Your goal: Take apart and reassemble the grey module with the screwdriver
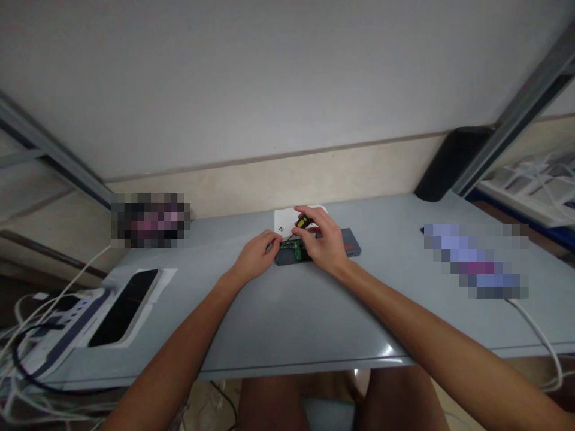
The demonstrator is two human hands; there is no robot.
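My right hand (324, 238) is closed around a black-and-yellow screwdriver (304, 222), whose thin shaft slants down to the left. Its tip comes down at a green circuit board (299, 249). The board lies in an opened dark grey case (286, 258), and part of it is hidden behind my right fingers. At the left end of the board, my left hand (257, 257) has thumb and fingertips pinched together; what they hold is too small to make out. To the right of my right hand, a grey piece with a reddish patch (351, 242) shows. Behind them lies a white panel with small dark dots (283, 220).
On the left are a dark-screened phone (126, 305) on white paper and a power strip (67, 335) with tangled cables. A black cylinder (451, 164) stands at the back right. Blurred-out objects lie at both sides. The table's front edge (305, 368) runs before my knees.
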